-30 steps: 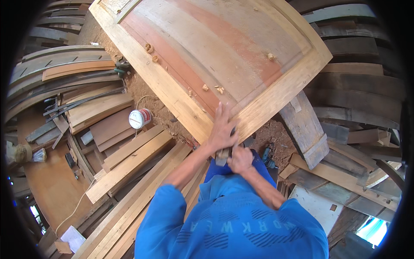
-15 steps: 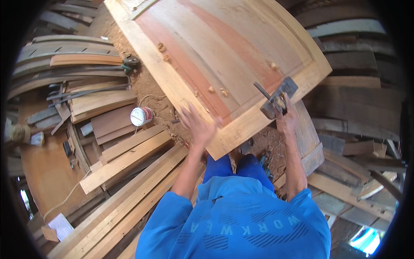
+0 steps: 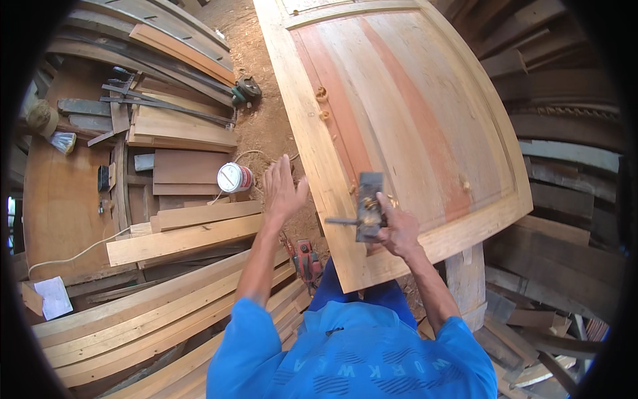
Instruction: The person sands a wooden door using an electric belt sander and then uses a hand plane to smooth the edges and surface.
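Note:
A wooden panelled door (image 3: 412,100) lies in front of me, with a pale frame and reddish stripes in its panel. My right hand (image 3: 400,229) grips a dark hand plane (image 3: 369,207), with a handle bar sticking out to its left. The plane is at the door's near left corner; whether its sole touches the wood I cannot tell. My left hand (image 3: 284,193) is empty, fingers stretched out, just left of the door's edge. Curled wood shavings (image 3: 322,95) lie along the frame, and more (image 3: 465,185) sit on the panel.
A white bucket (image 3: 235,177) stands left of my left hand. On the ground beside my legs is a red power tool (image 3: 306,263); a green one (image 3: 246,90) sits farther off. Long planks (image 3: 146,312) are stacked at lower left. Boards (image 3: 551,199) lean along the right.
My right hand has carried the plane left along the near rail to the corner, turning it. My left hand has moved off the door to the left. The view has swung round.

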`<state>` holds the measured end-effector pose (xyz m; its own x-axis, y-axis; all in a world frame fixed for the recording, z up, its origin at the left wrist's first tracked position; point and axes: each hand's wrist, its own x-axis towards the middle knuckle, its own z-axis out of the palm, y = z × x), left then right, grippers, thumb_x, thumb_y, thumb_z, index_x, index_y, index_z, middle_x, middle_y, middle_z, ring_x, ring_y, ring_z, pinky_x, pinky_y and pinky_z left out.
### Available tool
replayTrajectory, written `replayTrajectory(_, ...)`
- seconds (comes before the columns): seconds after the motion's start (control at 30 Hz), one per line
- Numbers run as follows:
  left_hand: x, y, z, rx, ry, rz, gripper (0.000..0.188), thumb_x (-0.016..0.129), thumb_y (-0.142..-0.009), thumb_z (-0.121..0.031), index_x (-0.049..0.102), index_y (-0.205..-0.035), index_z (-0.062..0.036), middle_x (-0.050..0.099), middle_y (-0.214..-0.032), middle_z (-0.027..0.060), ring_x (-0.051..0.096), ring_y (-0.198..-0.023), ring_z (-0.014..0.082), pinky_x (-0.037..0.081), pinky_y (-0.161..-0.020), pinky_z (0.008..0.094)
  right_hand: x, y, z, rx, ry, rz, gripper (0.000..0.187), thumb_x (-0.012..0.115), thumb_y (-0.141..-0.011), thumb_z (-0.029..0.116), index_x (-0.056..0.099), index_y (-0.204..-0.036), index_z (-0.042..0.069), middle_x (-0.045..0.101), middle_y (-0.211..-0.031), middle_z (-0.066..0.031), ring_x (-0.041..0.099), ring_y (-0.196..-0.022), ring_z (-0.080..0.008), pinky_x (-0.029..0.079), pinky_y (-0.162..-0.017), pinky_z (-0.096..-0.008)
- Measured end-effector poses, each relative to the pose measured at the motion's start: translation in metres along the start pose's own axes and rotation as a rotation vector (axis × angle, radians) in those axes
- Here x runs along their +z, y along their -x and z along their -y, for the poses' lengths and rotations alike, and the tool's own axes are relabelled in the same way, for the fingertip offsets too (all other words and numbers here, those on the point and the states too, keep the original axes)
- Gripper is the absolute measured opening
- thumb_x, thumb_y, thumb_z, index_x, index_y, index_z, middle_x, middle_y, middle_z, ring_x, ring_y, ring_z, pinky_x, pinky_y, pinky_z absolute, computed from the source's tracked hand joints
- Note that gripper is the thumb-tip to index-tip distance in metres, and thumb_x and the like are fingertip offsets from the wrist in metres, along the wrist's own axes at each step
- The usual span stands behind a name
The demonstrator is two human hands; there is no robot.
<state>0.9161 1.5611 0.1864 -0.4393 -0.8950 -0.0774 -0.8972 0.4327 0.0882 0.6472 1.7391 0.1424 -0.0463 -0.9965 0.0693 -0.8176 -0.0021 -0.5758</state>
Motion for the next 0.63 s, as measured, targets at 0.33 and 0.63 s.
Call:
replayTrajectory(0.33, 0.064, 0.068, -0.046, 0.16, 0.595, 0.076, 0.14, 0.08, -0.071, -0.074, 0.016, -0.155, 0.0171, 0.067, -0.096, 0.0325, 0.071, -0.08, 0.0477, 0.059, -0.064, 0.0522, 0.038, -0.06, 0.033, -0.052, -0.131, 0.461, 0.105, 0.081, -0.068, 0.026, 0.035, -0.162, 0.015, 0.07, -0.082, -0.016, 0.07, -0.071, -0.0356, 0.053, -0.061, -0.0487)
replayTrajectory(0.63, 0.041, -0.22, 0.067, 0.172, 0.624, -0.201, 0.127, 0.086, -0.07, -0.066, 0.03, -0.155, 0.0091, 0.066, -0.118, 0.0328, 0.07, -0.107, 0.0439, 0.058, -0.09, 0.047, 0.057, -0.354, 0.026, -0.022, 0.05, 0.354, 0.108, 0.082, -0.076, 0.015, 0.021, -0.166, 0.018, 0.069, -0.124, -0.0263, 0.074, -0.1, -0.033, 0.055, -0.084, -0.0483)
